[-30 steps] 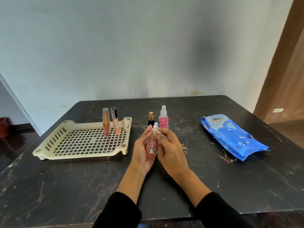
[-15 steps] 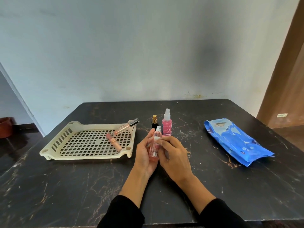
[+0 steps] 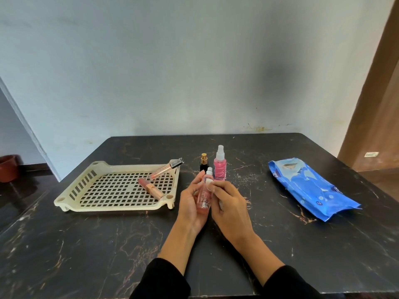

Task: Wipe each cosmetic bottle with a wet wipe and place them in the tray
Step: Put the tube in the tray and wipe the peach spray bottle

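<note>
Centre of frame: left hand [image 3: 191, 203] cradles a small pink spray bottle [image 3: 204, 197], fingers curled behind it; right hand [image 3: 228, 203] pinches a white wipe [image 3: 209, 184] against its neck. At left, the cream tray [image 3: 86, 182] on the counter [image 3: 108, 244] holds a lip-gloss tube [image 3: 166, 168] and a lipstick [image 3: 151, 187], both lying down.

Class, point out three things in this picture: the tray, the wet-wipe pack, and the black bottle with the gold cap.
tray [image 3: 64, 199]: head view, near-left corner of its rim.
wipe pack [image 3: 311, 186]: head view, middle of the blue wrapper.
black bottle [image 3: 203, 166]: head view, its dark body below the gold cap.
</note>
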